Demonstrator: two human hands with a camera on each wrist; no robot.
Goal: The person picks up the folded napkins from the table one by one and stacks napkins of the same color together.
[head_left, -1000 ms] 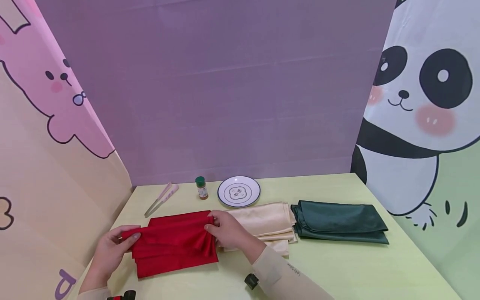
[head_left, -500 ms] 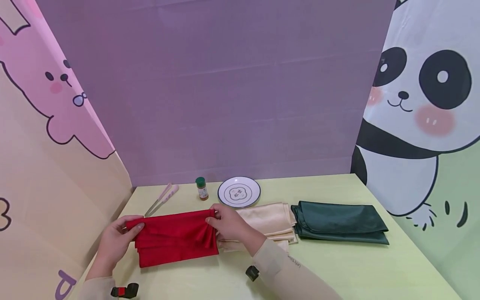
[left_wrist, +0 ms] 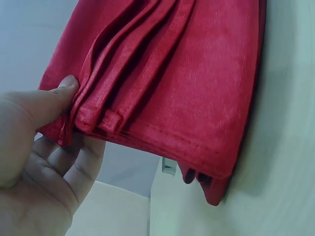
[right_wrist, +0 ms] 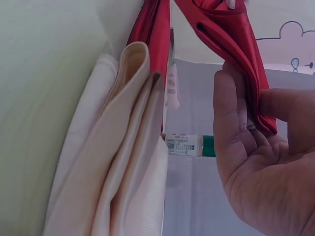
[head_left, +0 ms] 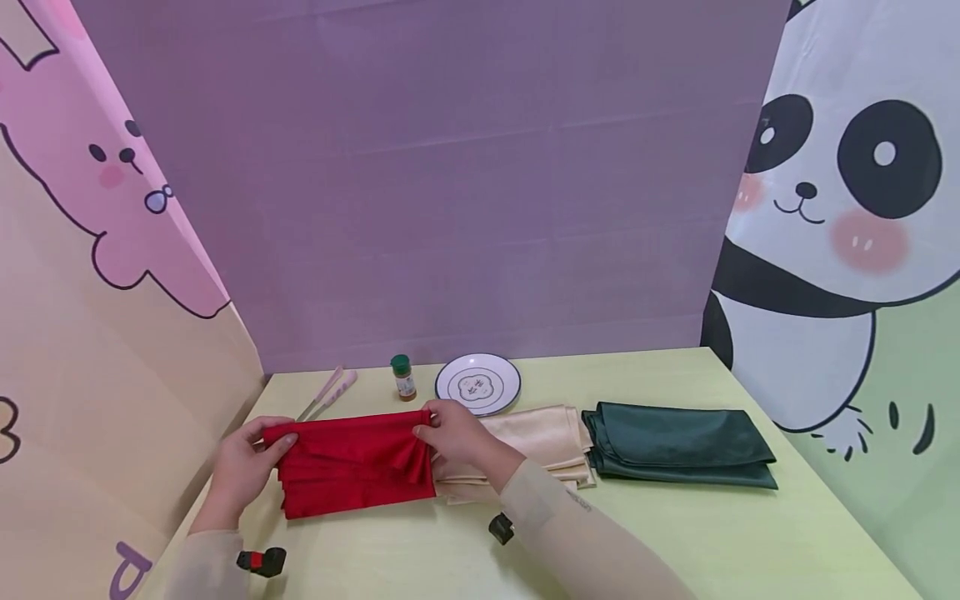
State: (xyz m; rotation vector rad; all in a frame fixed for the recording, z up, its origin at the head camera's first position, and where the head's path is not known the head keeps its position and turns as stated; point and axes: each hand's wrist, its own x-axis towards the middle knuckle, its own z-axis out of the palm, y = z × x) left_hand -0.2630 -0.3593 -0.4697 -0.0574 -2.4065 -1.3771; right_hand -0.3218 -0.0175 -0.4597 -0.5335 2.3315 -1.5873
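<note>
A folded red satin cloth (head_left: 356, 467) hangs between both hands at the left of the table, its layers drooping in pleats. My left hand (head_left: 243, 467) pinches its upper left corner, thumb in front and fingers behind, as the left wrist view shows. At the upper right corner, my right hand (head_left: 461, 433) grips the cloth between thumb and fingers. Directly right of it lies a folded cream cloth (head_left: 543, 437), partly hidden by the right hand and forearm. In the right wrist view, the cream cloth (right_wrist: 123, 147) shows its stacked folds close to the red one.
A folded dark green cloth (head_left: 682, 446) lies at the right. Along the back stand a white plate (head_left: 477, 384) with a dark rim and a small green-capped bottle (head_left: 403, 377). Tongs (head_left: 327, 392) with pink handles lie at the back left, partly covered by the red cloth.
Both hands have raised the red cloth and shifted it slightly away, the left hand moving up and right. Its lower edge has come up from the table's front. The other things have stayed put.
</note>
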